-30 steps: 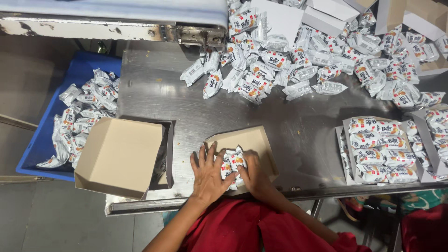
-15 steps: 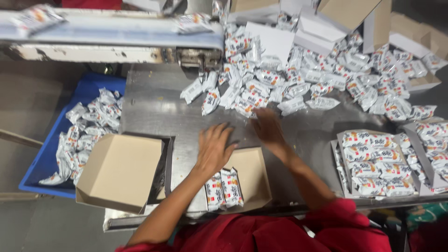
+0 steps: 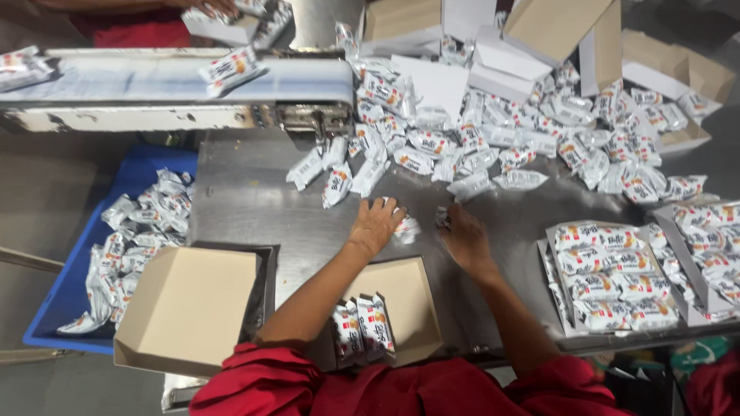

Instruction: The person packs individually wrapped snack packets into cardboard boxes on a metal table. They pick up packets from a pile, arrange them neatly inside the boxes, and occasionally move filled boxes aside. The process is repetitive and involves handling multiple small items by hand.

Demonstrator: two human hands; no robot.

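I am closing my left hand (image 3: 376,223) over a silver snack packet (image 3: 406,227) on the steel table (image 3: 254,200), just below the loose pile of packets (image 3: 493,131). My right hand (image 3: 462,235) is curling its fingertips around another small packet (image 3: 442,218) beside it. The open carton (image 3: 408,308) near my body is holding a few upright packets (image 3: 362,327). A filled tray (image 3: 609,273) is sitting to my right, a blue crate (image 3: 73,285) to my left.
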